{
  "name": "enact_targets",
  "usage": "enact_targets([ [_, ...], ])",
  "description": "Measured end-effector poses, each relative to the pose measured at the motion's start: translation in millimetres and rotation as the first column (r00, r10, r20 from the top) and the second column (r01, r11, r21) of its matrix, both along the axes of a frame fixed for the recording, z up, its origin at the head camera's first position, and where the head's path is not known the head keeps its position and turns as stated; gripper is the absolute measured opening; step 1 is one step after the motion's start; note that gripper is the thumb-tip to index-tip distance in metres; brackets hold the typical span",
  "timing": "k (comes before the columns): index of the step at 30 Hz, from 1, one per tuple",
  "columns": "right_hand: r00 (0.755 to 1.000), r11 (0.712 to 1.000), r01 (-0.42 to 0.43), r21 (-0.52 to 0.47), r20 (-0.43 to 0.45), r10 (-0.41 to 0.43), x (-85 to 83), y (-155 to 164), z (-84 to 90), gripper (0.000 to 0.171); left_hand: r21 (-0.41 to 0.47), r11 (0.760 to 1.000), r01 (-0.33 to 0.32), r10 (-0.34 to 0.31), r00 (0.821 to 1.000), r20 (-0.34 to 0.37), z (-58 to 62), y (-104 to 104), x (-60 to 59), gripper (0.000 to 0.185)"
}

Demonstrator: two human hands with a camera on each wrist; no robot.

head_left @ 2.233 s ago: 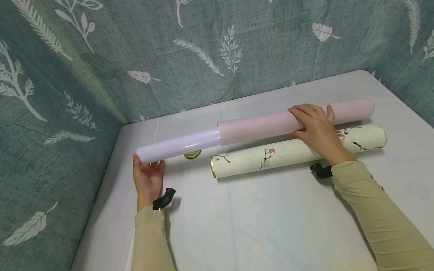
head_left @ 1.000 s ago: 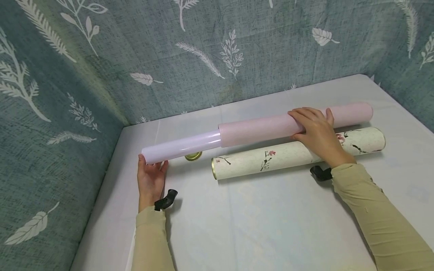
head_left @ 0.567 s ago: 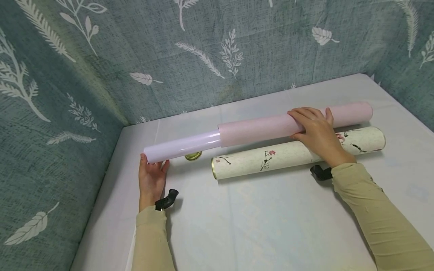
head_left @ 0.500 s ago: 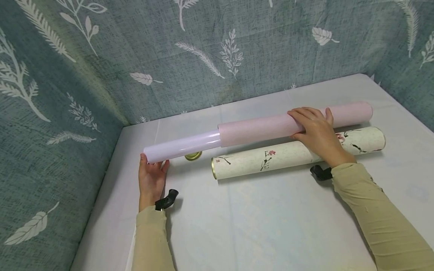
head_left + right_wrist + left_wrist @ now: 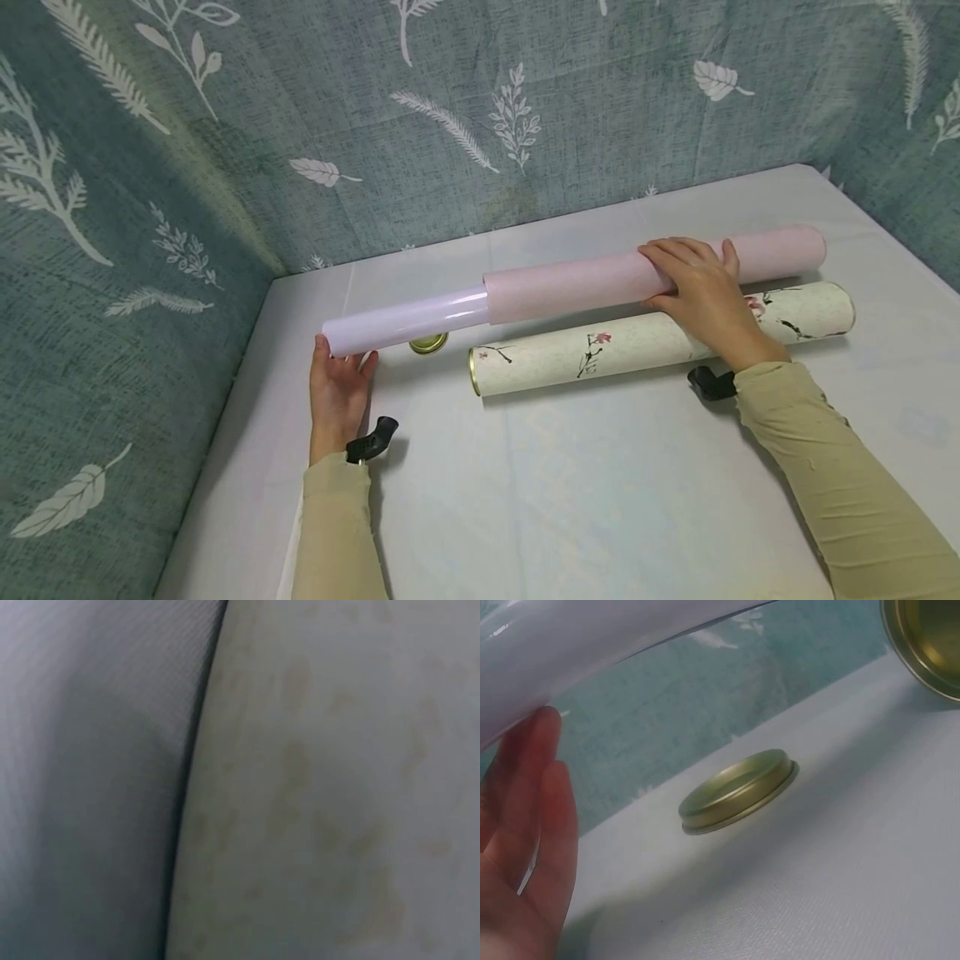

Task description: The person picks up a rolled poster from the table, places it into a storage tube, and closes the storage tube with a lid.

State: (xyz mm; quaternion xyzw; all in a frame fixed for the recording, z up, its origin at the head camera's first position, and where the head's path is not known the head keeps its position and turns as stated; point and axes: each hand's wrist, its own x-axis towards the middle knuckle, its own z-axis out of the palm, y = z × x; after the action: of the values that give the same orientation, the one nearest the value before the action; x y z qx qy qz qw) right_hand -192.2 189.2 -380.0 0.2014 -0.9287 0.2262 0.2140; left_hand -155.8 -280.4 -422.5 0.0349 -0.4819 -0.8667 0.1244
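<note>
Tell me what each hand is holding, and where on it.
The right hand grips the pink roll around its right half. The left hand presses flat against the end of the white roll.

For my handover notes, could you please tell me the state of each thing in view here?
Pink tube: gripped by the right hand, glossy roll sticking out.
Glossy roll: end against the open left hand.
Floral tube: lying uncapped, open left end.
Gold lid: off, on the table.

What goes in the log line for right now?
left hand open, pushing white roll end | right hand gripping pink tube
</note>
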Motion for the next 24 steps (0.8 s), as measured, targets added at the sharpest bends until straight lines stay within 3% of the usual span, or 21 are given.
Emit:
enact_targets([
  [24,1.0,1.0,-0.005,-0.008,-0.019,0.005,0.8,0.4,-1.3,0.068,0.047,0.993,0.108,-0.105,0.993,-0.057,4.5,9.6,-2.2,0.045],
])
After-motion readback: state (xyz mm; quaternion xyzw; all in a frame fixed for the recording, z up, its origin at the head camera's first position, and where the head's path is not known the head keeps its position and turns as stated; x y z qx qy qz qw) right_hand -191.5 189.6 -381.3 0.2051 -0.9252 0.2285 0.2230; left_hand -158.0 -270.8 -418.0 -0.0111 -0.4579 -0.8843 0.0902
